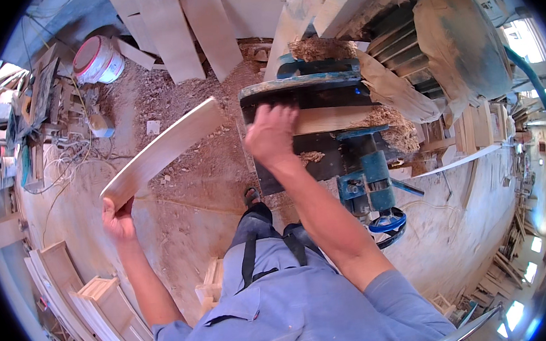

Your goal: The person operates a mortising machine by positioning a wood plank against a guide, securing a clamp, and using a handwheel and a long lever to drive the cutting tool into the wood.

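Note:
My left hand (119, 220) grips a long pale wooden board (170, 143) by its near end, thumb on one side. The board hangs in the air over the floor, slanting up and to the right. My right hand (273, 134) is above the dark table (273, 173) of a woodworking machine, its fingers curled down at the left end of a second wooden board (329, 119). That board lies flat on the table between a dark fence (318, 94) and a blue-green holder (362, 132). The fingertips and the board's end are hidden under the hand.
Wood shavings (400, 130) heap around the machine. A blue handwheel (387, 224) juts out at its near side. Wide boards (168, 35) lean at the back. A white bucket (97, 59) with a red rim, cables and stacked wooden parts (98, 289) stand at left.

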{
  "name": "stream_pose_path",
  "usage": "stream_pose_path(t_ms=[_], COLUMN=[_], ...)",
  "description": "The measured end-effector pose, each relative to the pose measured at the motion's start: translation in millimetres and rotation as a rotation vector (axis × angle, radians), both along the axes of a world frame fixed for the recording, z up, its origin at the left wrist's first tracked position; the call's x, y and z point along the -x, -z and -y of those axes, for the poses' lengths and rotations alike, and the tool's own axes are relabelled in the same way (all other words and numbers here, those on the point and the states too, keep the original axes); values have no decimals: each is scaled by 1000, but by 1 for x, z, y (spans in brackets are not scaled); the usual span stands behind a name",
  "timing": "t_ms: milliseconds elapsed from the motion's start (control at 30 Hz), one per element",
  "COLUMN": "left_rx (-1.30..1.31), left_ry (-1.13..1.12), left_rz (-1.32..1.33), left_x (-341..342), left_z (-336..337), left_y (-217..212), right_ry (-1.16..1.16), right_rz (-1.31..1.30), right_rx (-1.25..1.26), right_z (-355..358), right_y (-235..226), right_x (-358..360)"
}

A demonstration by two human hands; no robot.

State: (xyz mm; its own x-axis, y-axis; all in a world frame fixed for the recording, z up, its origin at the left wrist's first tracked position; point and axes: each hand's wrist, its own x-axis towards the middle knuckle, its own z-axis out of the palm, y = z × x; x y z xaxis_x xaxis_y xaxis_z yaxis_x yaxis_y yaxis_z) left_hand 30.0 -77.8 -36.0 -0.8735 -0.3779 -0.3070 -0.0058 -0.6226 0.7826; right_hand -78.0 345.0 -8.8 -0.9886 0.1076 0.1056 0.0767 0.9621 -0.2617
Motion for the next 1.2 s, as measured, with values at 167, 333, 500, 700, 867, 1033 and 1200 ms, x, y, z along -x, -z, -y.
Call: stream_pose_path(t_ms=[167,333,500,700,867,1033,1200], left_rx=[-127,-188,-203,-228,-235,-229,-230], left_ry=[-72,-108,-101,-165,-124,-16,37], left_rz=[4,30,38,62,75,35,37], left_x=[-24,-27,-24,-28,-50,-45,-27], left_z=[23,14,0,13,14,-11,-43], left_y=[14,31,52,68,69,66,62], right_ry=[-638,-162,-249,-262,-230,-231,-217], right_rz=[-7,-127,-109,-101,-140,-216,-215], right_rx=[531,110,-8,51,127,155,118], right_z=[13,-51,-79,-77,-75,-82,-81], right_y=[-9,-14,-4,0,24,37,41], right_x=[-47,-42,-36,-57,-89,-95,-98])
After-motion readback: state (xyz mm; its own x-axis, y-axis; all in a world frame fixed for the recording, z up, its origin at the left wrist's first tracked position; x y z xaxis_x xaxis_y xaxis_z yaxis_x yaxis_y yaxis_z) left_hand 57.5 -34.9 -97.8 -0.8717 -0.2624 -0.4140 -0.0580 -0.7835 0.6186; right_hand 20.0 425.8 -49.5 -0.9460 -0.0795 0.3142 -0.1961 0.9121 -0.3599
